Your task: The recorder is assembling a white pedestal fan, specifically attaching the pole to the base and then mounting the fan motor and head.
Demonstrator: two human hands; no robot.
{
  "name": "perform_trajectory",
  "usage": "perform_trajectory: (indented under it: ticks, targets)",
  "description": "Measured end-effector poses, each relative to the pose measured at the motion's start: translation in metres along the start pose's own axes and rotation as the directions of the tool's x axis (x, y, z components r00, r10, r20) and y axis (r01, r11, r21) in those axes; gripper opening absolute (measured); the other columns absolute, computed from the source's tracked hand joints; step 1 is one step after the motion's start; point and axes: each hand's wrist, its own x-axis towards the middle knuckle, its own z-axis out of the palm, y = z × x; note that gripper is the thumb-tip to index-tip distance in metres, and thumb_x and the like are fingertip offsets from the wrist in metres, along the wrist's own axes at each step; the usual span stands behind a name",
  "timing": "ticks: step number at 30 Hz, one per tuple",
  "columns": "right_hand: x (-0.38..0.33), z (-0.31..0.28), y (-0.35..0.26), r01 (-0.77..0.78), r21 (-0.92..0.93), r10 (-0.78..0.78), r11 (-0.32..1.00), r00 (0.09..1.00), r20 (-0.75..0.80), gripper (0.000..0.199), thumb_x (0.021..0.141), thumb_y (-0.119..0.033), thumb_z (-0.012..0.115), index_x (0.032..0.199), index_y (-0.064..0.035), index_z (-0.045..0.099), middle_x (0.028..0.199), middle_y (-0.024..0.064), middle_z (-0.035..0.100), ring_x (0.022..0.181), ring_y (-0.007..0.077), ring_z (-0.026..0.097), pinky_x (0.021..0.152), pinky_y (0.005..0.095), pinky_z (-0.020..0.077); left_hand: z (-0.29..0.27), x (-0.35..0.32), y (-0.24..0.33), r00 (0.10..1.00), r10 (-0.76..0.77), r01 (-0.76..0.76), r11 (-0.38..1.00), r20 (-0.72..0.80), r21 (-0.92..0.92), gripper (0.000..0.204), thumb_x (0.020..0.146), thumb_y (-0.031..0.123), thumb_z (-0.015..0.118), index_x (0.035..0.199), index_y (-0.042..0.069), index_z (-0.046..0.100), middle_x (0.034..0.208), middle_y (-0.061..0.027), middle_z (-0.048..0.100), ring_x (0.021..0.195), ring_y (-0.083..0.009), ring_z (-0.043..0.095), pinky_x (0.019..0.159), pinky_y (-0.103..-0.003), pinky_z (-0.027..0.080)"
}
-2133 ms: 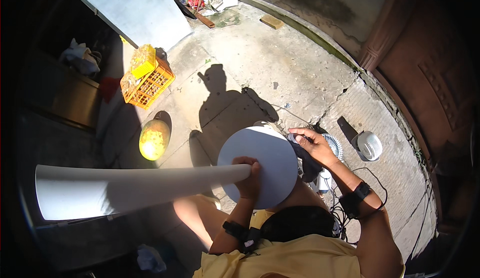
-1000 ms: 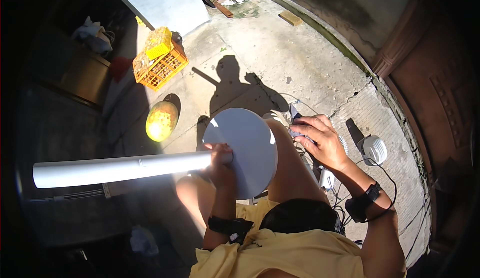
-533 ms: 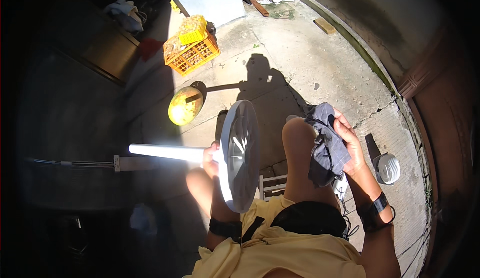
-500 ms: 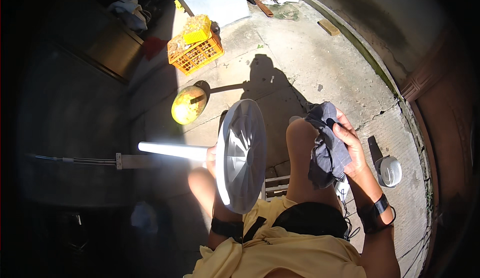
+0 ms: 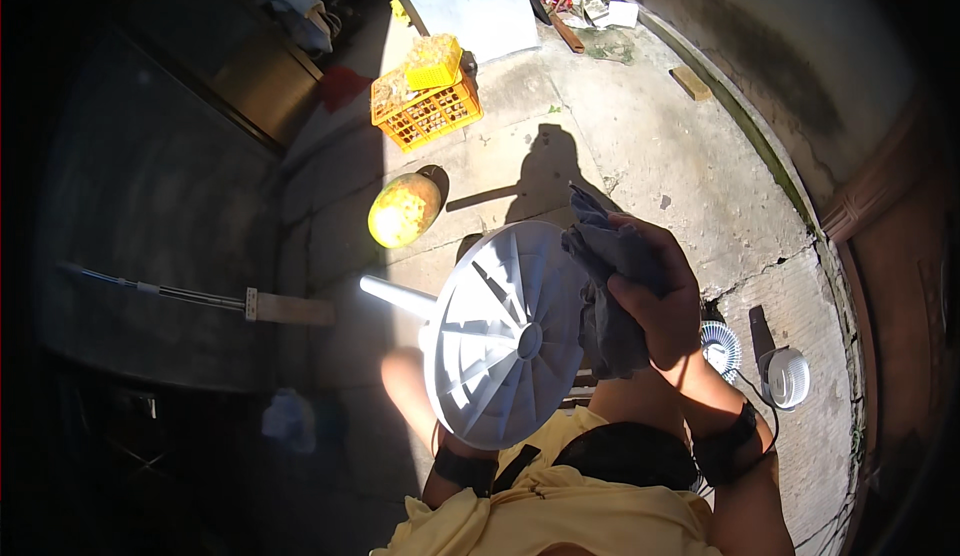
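Right hand (image 5: 664,301) holds cloth (image 5: 611,324); disc (image 5: 487,338) at its left.

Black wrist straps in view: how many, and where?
2. One black strap is on the left forearm, below the round white ribbed plastic disc; the other is on the right forearm, below the right hand holding a dark grey cloth. No others show.
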Motion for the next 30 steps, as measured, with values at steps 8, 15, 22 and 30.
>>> perform_trajectory:
  ticks: [8, 15, 22, 30]
  targets:
    - [-0.003, 0.057, 0.004, 0.740, -0.306, -0.464, 0.599, 0.632, 0.621, 0.040, 0.080, -0.005, 0.069, 0.119, -0.0098, 0.061, 0.127, 0.0075, 0.058, 0.123, 0.0272, 0.052, 0.105, 0.0403, 0.0418, 0.028, 0.033, 0.003, 0.999, 0.019, -0.021, 0.999, 0.032, 0.036, 0.011, 0.084, 0.019, 0.062, 0.085, 0.009, 0.056, 0.078, -0.0052, 0.059, 0.075, -0.0197, 0.058, 0.073, -0.033, 0.050]
    - [0.019, 0.071, 0.031, 0.713, -0.337, -0.515, 0.615, 0.686, 0.513, 0.038, 0.080, -0.001, 0.068, 0.117, -0.0097, 0.060, 0.128, 0.0116, 0.054, 0.126, 0.0303, 0.050, 0.104, 0.0440, 0.0424, 0.010, 0.004, 0.007, 1.000, 0.000, 0.000, 0.999, 0.005, 0.042, 0.011, 0.085, 0.019, 0.062, 0.085, 0.009, 0.056, 0.078, -0.0051, 0.059, 0.075, -0.0195, 0.058, 0.074, -0.033, 0.050]
    - [0.027, 0.046, 0.053, 0.454, -0.360, -0.360, 0.815, 0.883, 0.300, 0.050, 0.078, 0.014, 0.058, 0.123, -0.0067, 0.053, 0.129, 0.0169, 0.050, 0.118, 0.0346, 0.055, 0.097, 0.0393, 0.0473, 0.005, -0.001, 0.006, 1.000, -0.023, 0.023, 0.999, 0.002, 0.040, 0.011, 0.085, 0.019, 0.062, 0.086, 0.010, 0.056, 0.079, -0.0050, 0.059, 0.075, -0.0194, 0.058, 0.074, -0.033, 0.050]
    - [0.015, 0.028, 0.084, 0.259, -0.462, -0.211, 0.848, 0.965, 0.153, 0.050, 0.081, 0.009, 0.052, 0.128, -0.0052, 0.051, 0.125, 0.0168, 0.054, 0.112, 0.0345, 0.057, 0.096, 0.0362, 0.0445, 0.008, -0.009, 0.007, 1.000, -0.029, 0.029, 0.999, 0.001, 0.031, 0.011, 0.085, 0.019, 0.062, 0.087, 0.010, 0.056, 0.079, -0.0048, 0.059, 0.076, -0.0193, 0.058, 0.074, -0.033, 0.050]
